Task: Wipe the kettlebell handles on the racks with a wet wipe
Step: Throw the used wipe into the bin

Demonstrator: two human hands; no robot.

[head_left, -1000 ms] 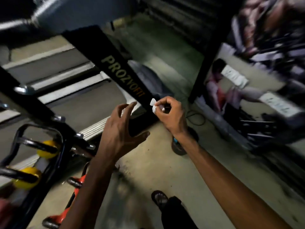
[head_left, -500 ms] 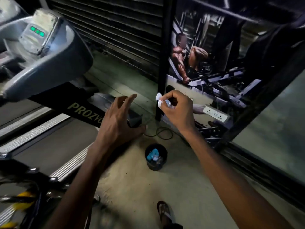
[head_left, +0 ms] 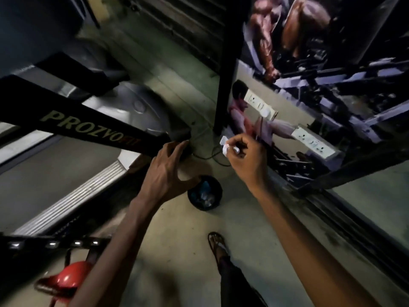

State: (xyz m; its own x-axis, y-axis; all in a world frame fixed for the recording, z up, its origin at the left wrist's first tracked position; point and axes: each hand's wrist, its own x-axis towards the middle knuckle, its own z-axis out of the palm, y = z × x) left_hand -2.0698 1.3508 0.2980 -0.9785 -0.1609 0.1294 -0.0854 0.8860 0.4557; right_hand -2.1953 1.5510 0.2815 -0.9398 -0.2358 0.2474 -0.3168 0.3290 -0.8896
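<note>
My right hand [head_left: 247,158] pinches a small crumpled white wet wipe [head_left: 225,146] between thumb and fingertips, held up above the floor. My left hand [head_left: 168,171] hovers beside it, fingers spread and relaxed, holding nothing. A red kettlebell [head_left: 68,276] sits at the bottom left on the dark rack [head_left: 44,243], partly cut off by my left forearm. Its handle is blurred and hard to make out.
A small black bin [head_left: 218,191] with scraps inside stands on the concrete floor below my hands. A treadmill [head_left: 93,129] marked PROZYOFIT fills the left. A poster wall with white sockets [head_left: 312,140] is on the right. My sandalled foot [head_left: 218,244] is below.
The view has swung down and closer to the bin. Both hands stay raised, the right still pinching the wipe; a red kettlebell has come into view at bottom left.
</note>
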